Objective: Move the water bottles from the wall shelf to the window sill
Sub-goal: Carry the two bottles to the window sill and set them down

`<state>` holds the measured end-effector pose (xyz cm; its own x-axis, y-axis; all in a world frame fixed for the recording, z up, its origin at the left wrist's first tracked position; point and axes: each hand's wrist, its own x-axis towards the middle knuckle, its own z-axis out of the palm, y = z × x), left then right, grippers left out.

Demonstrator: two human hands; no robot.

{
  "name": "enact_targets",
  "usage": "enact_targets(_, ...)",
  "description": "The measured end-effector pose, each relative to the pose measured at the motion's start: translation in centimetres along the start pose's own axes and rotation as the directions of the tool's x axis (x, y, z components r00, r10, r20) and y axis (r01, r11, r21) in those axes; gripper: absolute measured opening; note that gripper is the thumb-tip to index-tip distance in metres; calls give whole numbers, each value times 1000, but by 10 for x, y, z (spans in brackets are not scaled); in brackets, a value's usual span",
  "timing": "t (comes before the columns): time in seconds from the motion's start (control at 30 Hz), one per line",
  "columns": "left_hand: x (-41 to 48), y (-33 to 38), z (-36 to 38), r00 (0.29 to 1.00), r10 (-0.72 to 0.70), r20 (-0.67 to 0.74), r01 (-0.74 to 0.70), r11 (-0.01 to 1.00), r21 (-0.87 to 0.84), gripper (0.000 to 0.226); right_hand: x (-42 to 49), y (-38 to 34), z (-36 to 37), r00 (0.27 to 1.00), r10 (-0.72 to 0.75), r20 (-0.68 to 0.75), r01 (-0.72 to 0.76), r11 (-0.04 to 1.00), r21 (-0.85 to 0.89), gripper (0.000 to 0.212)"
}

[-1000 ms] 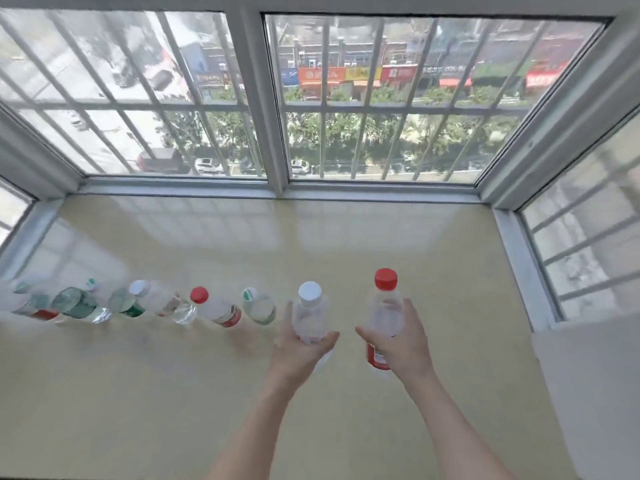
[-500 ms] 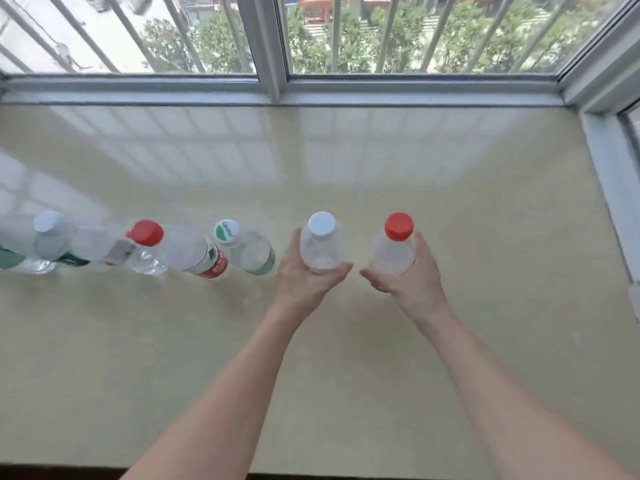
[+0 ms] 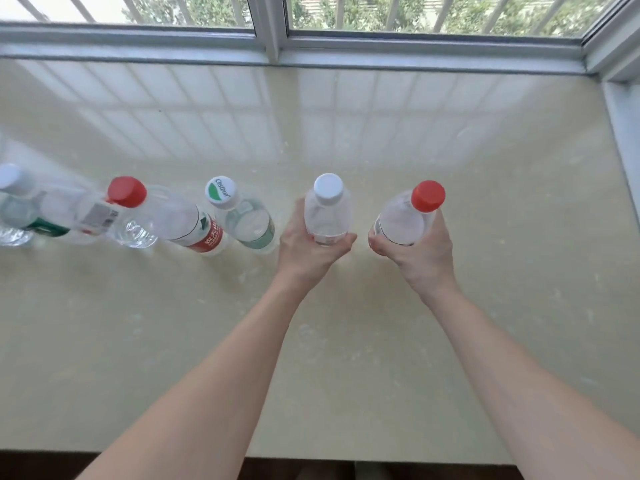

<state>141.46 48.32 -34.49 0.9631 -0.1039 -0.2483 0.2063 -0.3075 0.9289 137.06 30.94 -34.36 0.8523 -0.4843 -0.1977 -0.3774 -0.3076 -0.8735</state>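
My left hand (image 3: 306,252) grips a clear white-capped bottle (image 3: 327,209), held upright on the beige window sill (image 3: 381,140). My right hand (image 3: 420,252) grips a clear red-capped bottle (image 3: 407,216) just to its right. Left of them a row of bottles stands on the sill: a green-and-white-capped bottle (image 3: 242,216), a red-capped bottle with a red label (image 3: 166,216), and a white-capped bottle with a green label (image 3: 24,206) at the left edge. The wall shelf is out of view.
The window frame (image 3: 273,46) with bars runs along the sill's far side, and a side frame (image 3: 623,126) closes the right end. The sill's front edge (image 3: 311,457) is near the bottom of the view.
The view has tilted down and closer to the sill. Both hands have lowered their bottles onto the sill at the right end of the row and still hold them.
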Motion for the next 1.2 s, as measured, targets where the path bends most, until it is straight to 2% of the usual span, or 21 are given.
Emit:
enact_targets(0.43,-7,-2,13,992,12,-126,-9,1000,20,59,1,9,2,1000,-12,-27,13,999,32,63)
enact_targets(0.6,-8,-4,16,988,21,-153,-16,999,32,59,2,15,4,1000,-5,-17,6,998,55,70)
enact_targets(0.87,-16,-7,8,990,-19,-143,23,999,22,87,1,14,-8,998,0,70,-5,997,74,84)
enact_targets(1.03,-23,12,-4,987,41,-154,-26,995,100,95,-6,0,-29,995,-37,96,34,999,29,92)
enact_targets(1.2,-21,32,-4,978,107,-179,-75,982,175,82,-6,-16,-31,993,-89,81,89,996,12,89)
